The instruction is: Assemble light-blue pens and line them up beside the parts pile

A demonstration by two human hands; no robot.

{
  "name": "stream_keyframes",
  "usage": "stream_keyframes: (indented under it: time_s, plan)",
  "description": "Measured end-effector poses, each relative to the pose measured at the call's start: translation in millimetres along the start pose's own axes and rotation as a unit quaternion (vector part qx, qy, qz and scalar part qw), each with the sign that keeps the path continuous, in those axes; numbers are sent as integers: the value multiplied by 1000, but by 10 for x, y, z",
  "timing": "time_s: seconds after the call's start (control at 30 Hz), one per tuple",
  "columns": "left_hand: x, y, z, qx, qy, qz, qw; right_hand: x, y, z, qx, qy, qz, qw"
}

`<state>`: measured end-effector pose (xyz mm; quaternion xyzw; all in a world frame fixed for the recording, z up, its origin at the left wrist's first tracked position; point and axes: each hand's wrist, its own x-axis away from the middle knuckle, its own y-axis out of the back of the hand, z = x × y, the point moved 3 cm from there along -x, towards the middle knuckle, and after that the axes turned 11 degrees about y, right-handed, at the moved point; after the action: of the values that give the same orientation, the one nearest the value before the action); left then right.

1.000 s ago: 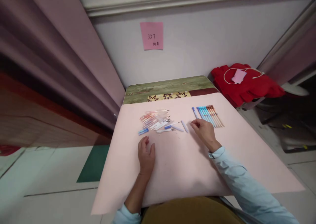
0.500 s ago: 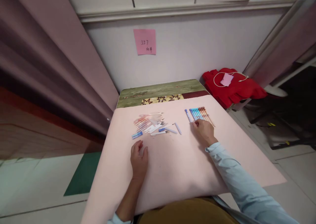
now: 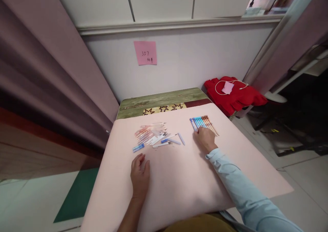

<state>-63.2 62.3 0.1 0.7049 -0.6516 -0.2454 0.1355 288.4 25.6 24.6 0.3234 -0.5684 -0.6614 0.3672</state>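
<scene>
Left hand flat and released on pink sheet, right hand fingertips touching row of pens, grasp unclear.

Pale wall with pink note, mauve curtains, grey tiled floor.

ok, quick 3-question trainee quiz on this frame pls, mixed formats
1. True or false: the left hand lies flat on the pink sheet and holds nothing.
2. Multiple choice: the right hand touches which thing? A. the loose pile of pen parts B. the neat row of pens C. the pink note on the wall
3. Fill in: the red cloth lies to the ___ of the table.

Key: 1 true; 2 B; 3 right
</scene>
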Motion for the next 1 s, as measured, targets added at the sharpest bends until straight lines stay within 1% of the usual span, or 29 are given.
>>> stream_keyframes:
  time_s: [0.3,0.4,0.5,0.57,0.6,0.67,0.7,0.77,0.83,0.9,1.0]
  plan:
    - [5,-18,24,-3,-8,0,1000,-16,13,-88,7,-7,-1,1000]
    - [30,-24,39,4,-8,1,1000,46,27,-102,0,-6,-23,1000]
    - [62,-38,72,20,-4,-1,1000,212,24,-65,-59,5,-60,996]
    - [69,-36,90,44,4,-13,999,371,-20,-3,-149,23,-80,985]
    - [59,-28,95,56,7,-22,998,454,-57,35,-202,37,-85,975]
    - [-1,7,97,60,12,-39,997,606,-149,97,-310,45,-101,944]
    - [-53,31,97,49,15,-46,998,667,-200,113,-350,37,-108,930]
    - [-194,89,106,13,25,-58,998,750,-293,131,-397,26,-117,910]
    - [-357,144,123,-25,30,-67,997,787,-354,133,-404,24,-120,907]
    - [-502,167,140,-68,22,-60,996,797,-380,132,-390,30,-119,913]
    - [-629,132,143,-157,-8,-26,987,804,-372,137,-374,42,-122,918]
